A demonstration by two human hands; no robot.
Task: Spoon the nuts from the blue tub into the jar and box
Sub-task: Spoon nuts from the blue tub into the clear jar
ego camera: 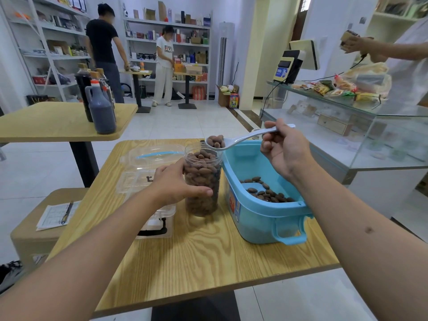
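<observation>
Shop shelving lines the far walls, and a glass counter (347,105) stands well to the right of the blue tub (261,205), with snack packets lying on top of it. Nearer, the wooden table (185,251) bears the tub on its right half; a thin layer of brown nuts (266,193) lies in the tub's near end. Well to the left of the tub and farther back, a second wooden table (58,121) carries dark sauce bottles (102,112). Left of the tub, past the jar, lies the clear plastic box (148,181), its lid open, partly hidden behind the left forearm. Just beside the tub's left wall stands the clear jar (202,184), upright and filled with nuts almost to its rim. The left hand (178,181) grips the jar's side, with the thumb curled across the front. The right hand (283,149), raised above the tub's far end, pinches the handle of a white plastic spoon (234,141), whose bowl holds a few nuts and hovers at the jar's mouth, on the tub side.
</observation>
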